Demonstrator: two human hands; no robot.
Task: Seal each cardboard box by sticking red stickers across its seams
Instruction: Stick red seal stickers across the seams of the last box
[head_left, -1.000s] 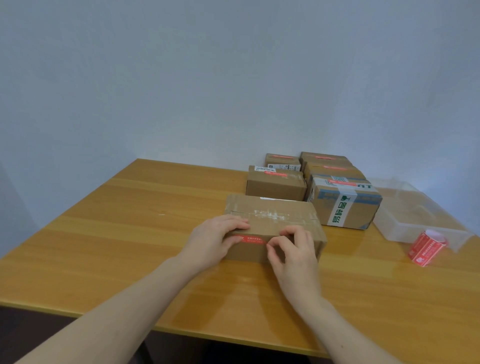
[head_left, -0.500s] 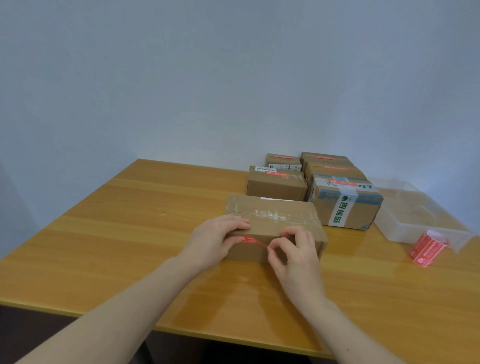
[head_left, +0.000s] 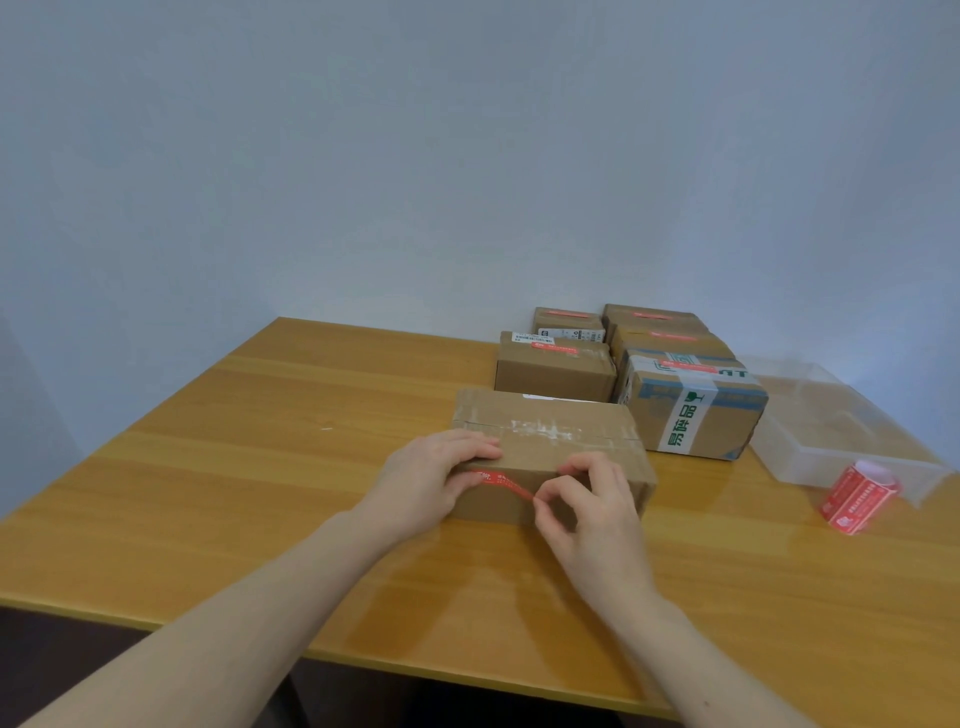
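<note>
A cardboard box (head_left: 556, 447) lies on the wooden table (head_left: 260, 467), long side toward the person, with worn clear tape along its top seam. A red sticker (head_left: 501, 482) runs along the upper part of the near face. Its left end lies against the cardboard under the left hand (head_left: 431, 480), whose fingers curl over the box's top edge while the thumb presses on the sticker. The sticker's right end stands off the face, pinched between thumb and forefinger of the right hand (head_left: 592, 512); the other fingers of that hand are curled. The two hands are close together, joined only by the strip.

Behind and to the right stands a group of five boxes (head_left: 553, 371), each bearing a red sticker on top. The nearest of these, a box with green-printed white tape (head_left: 691, 415), stands just beside the box in hand. A clear plastic tray (head_left: 831, 415) lies farther right. A roll of red stickers (head_left: 857, 493) lies on its side at the tray's near edge.
</note>
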